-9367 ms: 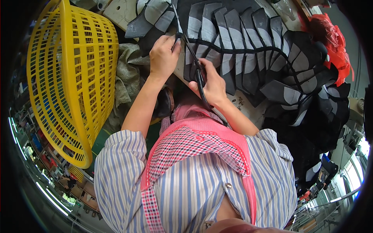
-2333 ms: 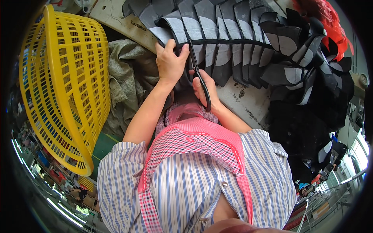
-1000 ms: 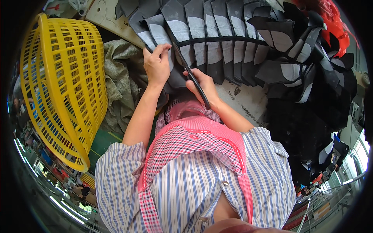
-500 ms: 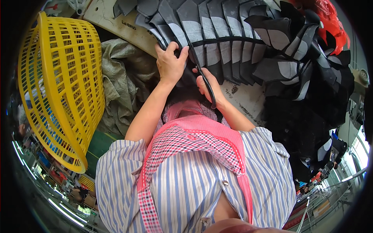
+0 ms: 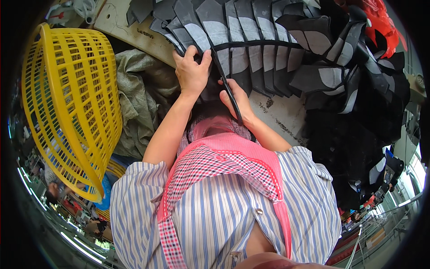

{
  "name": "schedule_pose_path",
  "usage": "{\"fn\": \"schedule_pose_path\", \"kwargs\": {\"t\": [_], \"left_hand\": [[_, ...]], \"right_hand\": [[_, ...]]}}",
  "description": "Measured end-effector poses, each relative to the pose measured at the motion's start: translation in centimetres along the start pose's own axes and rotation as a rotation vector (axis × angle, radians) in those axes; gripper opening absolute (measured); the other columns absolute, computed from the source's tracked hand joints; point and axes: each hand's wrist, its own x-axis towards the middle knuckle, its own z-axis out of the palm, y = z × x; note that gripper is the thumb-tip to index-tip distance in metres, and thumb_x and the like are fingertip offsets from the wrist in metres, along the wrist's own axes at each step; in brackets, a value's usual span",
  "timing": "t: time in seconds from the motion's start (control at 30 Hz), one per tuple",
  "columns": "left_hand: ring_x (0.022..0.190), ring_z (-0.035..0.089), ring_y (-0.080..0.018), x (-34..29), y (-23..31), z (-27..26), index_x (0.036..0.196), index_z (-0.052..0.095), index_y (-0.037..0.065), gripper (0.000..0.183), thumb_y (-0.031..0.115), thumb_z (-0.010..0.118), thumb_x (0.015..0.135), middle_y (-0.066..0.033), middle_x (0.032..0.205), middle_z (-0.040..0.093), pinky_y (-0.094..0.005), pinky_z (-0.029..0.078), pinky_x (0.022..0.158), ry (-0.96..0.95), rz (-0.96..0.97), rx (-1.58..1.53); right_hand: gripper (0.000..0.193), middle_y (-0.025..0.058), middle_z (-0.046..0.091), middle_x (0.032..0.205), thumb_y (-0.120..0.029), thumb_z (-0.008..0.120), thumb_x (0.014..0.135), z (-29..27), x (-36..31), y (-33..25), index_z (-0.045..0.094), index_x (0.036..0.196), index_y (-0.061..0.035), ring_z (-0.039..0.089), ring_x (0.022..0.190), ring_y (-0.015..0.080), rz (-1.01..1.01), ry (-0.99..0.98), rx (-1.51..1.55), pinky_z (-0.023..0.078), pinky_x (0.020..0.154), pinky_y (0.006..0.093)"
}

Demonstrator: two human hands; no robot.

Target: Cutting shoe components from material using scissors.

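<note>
A row of dark grey fabric pieces [image 5: 210, 29] with lighter grey patches overlaps like scales along a black band [image 5: 251, 44]. My left hand [image 5: 191, 74] is at the row's left end, its fingers bent and its thumb raised, closed on the edge of a dark grey piece. From there a narrow black strip [image 5: 226, 83] slants down toward my body. My right hand [image 5: 236, 97] is around this strip at its lower part, with fingers partly hidden behind it. The strip's loose end lies over my right wrist.
A yellow plastic basket [image 5: 83, 89] stands tilted at the left, beside a crumpled olive-grey sack [image 5: 139, 89]. A worn pale table [image 5: 282, 112] lies beneath the pieces. More black pieces [image 5: 349, 134] are heaped at the right, below a red plastic bag [image 5: 376, 20].
Both hands have shifted slightly left with the strip. My right hand has turned so its thumb and fingers look straighter. The pieces have moved a little up and left in the picture.
</note>
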Motion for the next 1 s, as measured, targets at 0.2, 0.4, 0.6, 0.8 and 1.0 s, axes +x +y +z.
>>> {"fn": "schedule_pose_path", "kwargs": {"t": [0.2,0.4,0.6,0.8,1.0], "left_hand": [[0.077,0.048,-0.0395,0.7,0.7,-1.2,0.078,0.051,0.004,0.028,0.030,0.061,0.070,-0.0240,0.092,0.043,-0.0427,0.040,0.068,-0.039,-0.014,0.001],[0.082,0.048,-0.0381,2.3,1.9,-2.5,0.078,0.053,0.003,0.029,0.030,0.061,0.069,-0.0235,0.093,0.044,-0.0415,0.040,0.070,-0.119,0.031,-0.007],[0.064,0.050,-0.0234,2.6,1.1,-2.2,0.075,0.055,0.001,0.024,0.024,0.062,0.071,-0.0162,0.087,0.044,-0.0308,0.041,0.061,-0.244,-0.248,-0.295],[0.069,0.046,-0.0047,4.0,0.5,-4.8,0.078,0.057,0.002,0.009,0.009,0.058,0.074,0.0016,0.075,0.055,-0.0190,0.038,0.064,-0.285,-0.243,-0.549],[0.086,0.050,-0.0168,17.1,5.4,-10.0,0.110,0.050,0.007,0.036,0.019,0.050,0.075,-0.0089,0.094,0.053,-0.0256,0.039,0.077,-0.165,0.279,-0.793]], "right_hand": [[0.052,0.0008,0.046,0.064,-0.047,0.053,0.076,-0.6,1.6,-1.5,0.048,0.102,-0.0015,0.042,0.059,0.0077,0.067,-0.093,0.005,0.036,0.049,0.0218],[0.058,0.0193,0.056,0.073,-0.051,0.051,0.073,-1.3,1.2,-3.1,0.044,0.103,-0.0009,0.056,0.074,0.0359,0.044,-0.200,0.079,0.042,0.061,0.0355],[0.057,0.0183,0.057,0.083,-0.049,0.052,0.074,0.1,2.0,-2.8,0.040,0.106,-0.0037,0.055,0.076,0.0366,-0.062,0.123,-0.432,0.042,0.062,0.0420],[0.042,0.0133,0.054,0.070,-0.034,0.056,0.075,0.6,3.0,-3.6,0.046,0.101,-0.0026,0.053,0.062,0.0233,-0.024,-0.016,-0.134,0.041,0.056,0.0324],[0.034,0.0037,0.038,0.060,-0.020,0.055,0.074,-1.8,2.1,-2.0,0.046,0.101,-0.0003,0.036,0.056,0.0093,-0.074,-0.052,0.167,0.033,0.052,0.0221]]}}
